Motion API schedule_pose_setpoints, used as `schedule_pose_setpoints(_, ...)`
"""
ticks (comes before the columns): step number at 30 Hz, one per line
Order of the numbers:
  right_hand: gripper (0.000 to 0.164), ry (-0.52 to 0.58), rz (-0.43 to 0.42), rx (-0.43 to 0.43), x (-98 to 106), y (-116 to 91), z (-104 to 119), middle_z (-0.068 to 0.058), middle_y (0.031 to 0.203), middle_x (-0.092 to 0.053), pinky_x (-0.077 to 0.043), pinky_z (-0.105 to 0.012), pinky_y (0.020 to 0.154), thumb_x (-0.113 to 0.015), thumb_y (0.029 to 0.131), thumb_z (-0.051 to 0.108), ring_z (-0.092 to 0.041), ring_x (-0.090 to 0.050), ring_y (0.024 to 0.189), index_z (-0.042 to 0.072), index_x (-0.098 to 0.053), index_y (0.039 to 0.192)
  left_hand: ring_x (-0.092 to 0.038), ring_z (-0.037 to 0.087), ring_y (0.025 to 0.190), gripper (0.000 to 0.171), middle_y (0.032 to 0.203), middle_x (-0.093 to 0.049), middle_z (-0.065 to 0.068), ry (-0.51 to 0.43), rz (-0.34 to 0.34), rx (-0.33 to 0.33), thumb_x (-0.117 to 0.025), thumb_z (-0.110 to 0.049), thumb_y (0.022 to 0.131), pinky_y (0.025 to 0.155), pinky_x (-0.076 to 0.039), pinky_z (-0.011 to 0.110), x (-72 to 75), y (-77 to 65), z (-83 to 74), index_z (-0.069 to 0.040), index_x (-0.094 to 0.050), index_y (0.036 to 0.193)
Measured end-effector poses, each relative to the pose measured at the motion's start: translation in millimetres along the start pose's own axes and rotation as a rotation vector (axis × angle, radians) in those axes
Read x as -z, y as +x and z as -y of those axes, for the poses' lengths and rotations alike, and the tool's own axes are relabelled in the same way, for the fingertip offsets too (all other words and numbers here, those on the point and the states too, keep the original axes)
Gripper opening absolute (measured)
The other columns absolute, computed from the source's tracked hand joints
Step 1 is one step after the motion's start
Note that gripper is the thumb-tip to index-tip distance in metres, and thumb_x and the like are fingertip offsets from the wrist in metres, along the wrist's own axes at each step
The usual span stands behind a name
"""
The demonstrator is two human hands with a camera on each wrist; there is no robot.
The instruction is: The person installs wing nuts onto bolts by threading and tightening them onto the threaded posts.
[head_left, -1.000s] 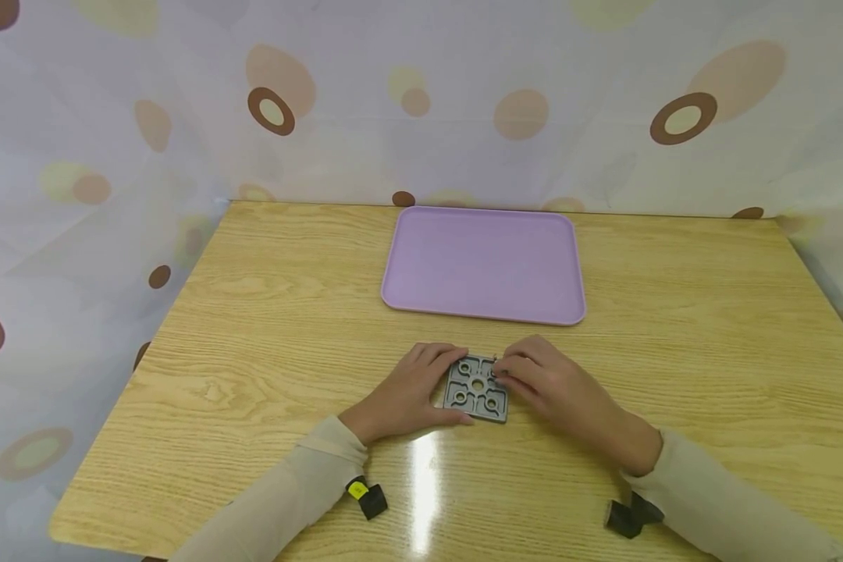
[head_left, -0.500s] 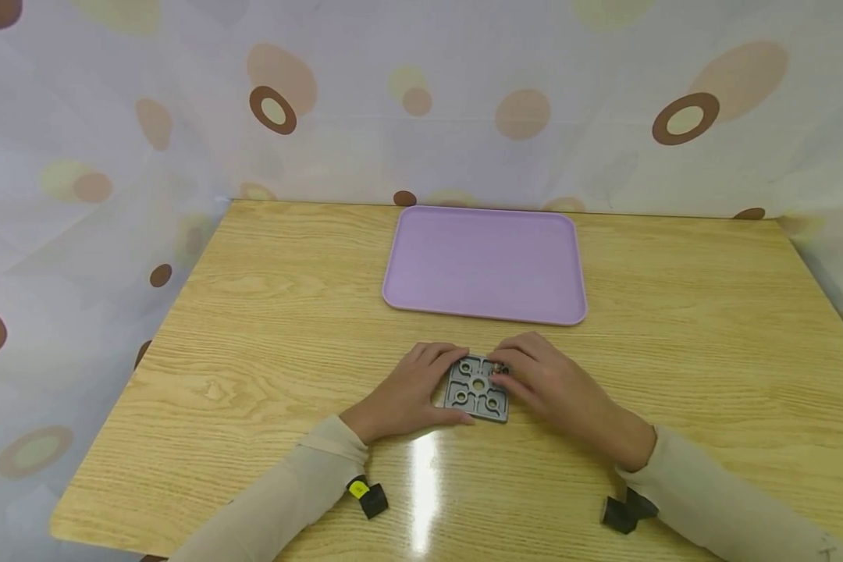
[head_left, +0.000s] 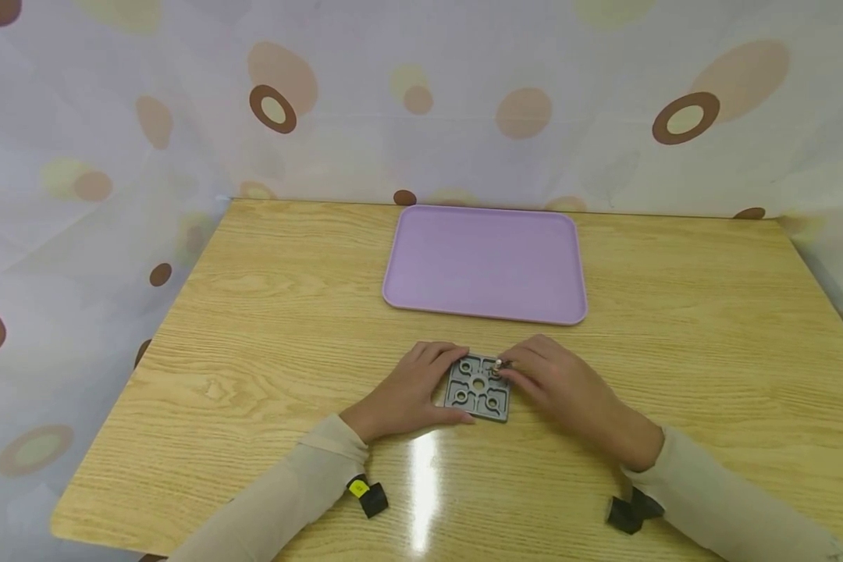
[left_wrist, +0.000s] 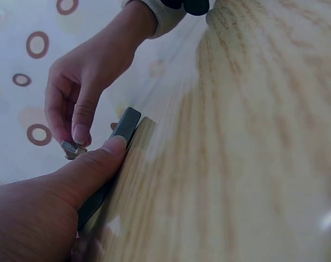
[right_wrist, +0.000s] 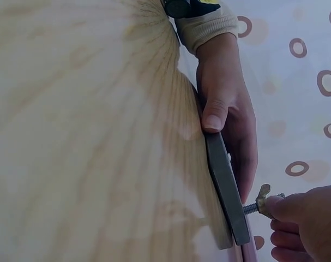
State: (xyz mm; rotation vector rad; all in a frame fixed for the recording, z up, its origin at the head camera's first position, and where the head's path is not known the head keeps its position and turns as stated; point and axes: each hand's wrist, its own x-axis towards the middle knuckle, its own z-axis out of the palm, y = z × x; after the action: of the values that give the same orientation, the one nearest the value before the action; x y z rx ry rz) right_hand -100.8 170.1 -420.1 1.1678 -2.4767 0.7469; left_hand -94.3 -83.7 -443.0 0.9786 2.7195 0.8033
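Observation:
A square grey metal plate with a centre hole and round bosses near its corners lies on the wooden table. My left hand holds its left side, thumb at the near edge and fingers at the far edge. From the plate's far right corner a threaded bolt sticks up, carrying a wing nut. My right hand pinches the wing nut between thumb and fingers, its other fingers curled. In the left wrist view, the nut shows just below those fingertips.
Behind the hands, a shallow purple tray lies near the back edge of the wooden table. A patterned cloth hangs behind and at the sides. Black wrist devices sit under both sleeves.
My right fingers shifted slightly left over the plate's corner, then back right, baring more of the bolt and wing nut. My left hand and the plate stay in place.

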Motion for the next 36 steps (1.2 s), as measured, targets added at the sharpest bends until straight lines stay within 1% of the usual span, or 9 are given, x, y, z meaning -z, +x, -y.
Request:
schedule_pose_setpoints(5,0.015,0.019,-0.004,-0.027,2.6,-2.9,-0.1,0.004,0.096,-0.062,-0.045,-0.023,0.083,-0.067,0.084,0.011,-0.009,-0.055,0.091,0.010,-0.068,0.098,-0.032,0.014,0.121,0.093,0.139,-0.035,-0.002,0.000,0.001,0.002,-0.062,-0.066,0.074,0.102,-0.030,0.034,0.6,0.0,-0.8,-0.018,-0.029,0.146)
schedule_pose_setpoints(8,0.015,0.022,-0.001,-0.019,3.5,-3.4,-0.1,0.003,0.096,-0.063,-0.045,-0.023,0.083,-0.067,0.083,0.009,-0.010,-0.056,0.091,0.009,-0.069,0.099,-0.032,0.014,0.121,0.093,0.140,-0.035,-0.002,-0.002,0.000,0.002,-0.062,-0.066,0.074,0.102,-0.030,0.035,1.0,-0.3,-1.2,-0.018,-0.029,0.146)
schedule_pose_setpoints(15,0.016,0.021,0.030,0.032,4.0,-4.2,-0.4,0.002,0.097,-0.063,-0.046,-0.024,0.083,-0.067,0.083,0.008,-0.010,-0.056,0.092,0.008,-0.069,0.098,-0.031,0.013,0.122,0.094,0.140,-0.034,-0.002,0.006,0.007,0.010,-0.060,-0.068,0.073,0.102,-0.030,0.034,0.4,0.1,-0.7,-0.019,-0.028,0.146)
schedule_pose_setpoints(20,0.013,0.028,0.041,0.067,4.3,-3.6,0.3,0.001,0.098,-0.061,-0.044,-0.022,0.086,-0.066,0.083,0.009,-0.012,-0.055,0.094,0.008,-0.069,0.096,-0.031,0.013,0.122,0.094,0.140,-0.034,-0.002,0.004,0.009,0.014,-0.061,-0.068,0.073,0.102,-0.030,0.034,0.3,0.7,-1.2,-0.019,-0.028,0.146)
schedule_pose_setpoints(25,0.012,0.039,0.034,0.087,3.8,-0.7,2.9,0.000,0.099,-0.058,-0.038,-0.019,0.091,-0.066,0.083,0.010,-0.014,-0.052,0.096,0.008,-0.068,0.095,-0.031,0.014,0.123,0.093,0.140,-0.034,-0.003,-0.004,0.012,0.015,-0.061,-0.068,0.074,0.102,-0.030,0.034,1.1,0.8,-1.9,-0.019,-0.028,0.146)
schedule_pose_setpoints(30,0.016,0.026,-0.009,0.116,1.7,2.2,4.7,-0.002,0.100,-0.057,-0.040,-0.020,0.088,-0.068,0.082,0.012,-0.016,-0.051,0.095,0.007,-0.066,0.098,-0.031,0.014,0.123,0.093,0.140,-0.034,-0.002,-0.008,0.011,0.009,-0.061,-0.067,0.074,0.102,-0.031,0.034,1.2,0.3,-2.4,-0.018,-0.028,0.146)
schedule_pose_setpoints(33,0.021,0.023,-0.019,0.105,1.0,3.6,5.6,-0.003,0.103,-0.056,-0.040,-0.022,0.089,-0.069,0.082,0.013,-0.017,-0.050,0.098,0.007,-0.065,0.101,-0.031,0.014,0.122,0.093,0.140,-0.034,-0.002,-0.009,0.007,0.006,-0.061,-0.067,0.074,0.101,-0.031,0.034,1.1,0.2,-2.5,-0.018,-0.029,0.146)
schedule_pose_setpoints(36,0.024,0.022,0.003,0.075,1.1,4.7,6.3,-0.002,0.107,-0.056,-0.038,-0.022,0.092,-0.069,0.082,0.014,-0.017,-0.050,0.103,0.007,-0.064,0.105,-0.031,0.013,0.122,0.093,0.140,-0.035,-0.003,-0.005,0.003,0.004,-0.061,-0.067,0.074,0.101,-0.031,0.034,0.4,0.3,-2.1,-0.018,-0.029,0.146)
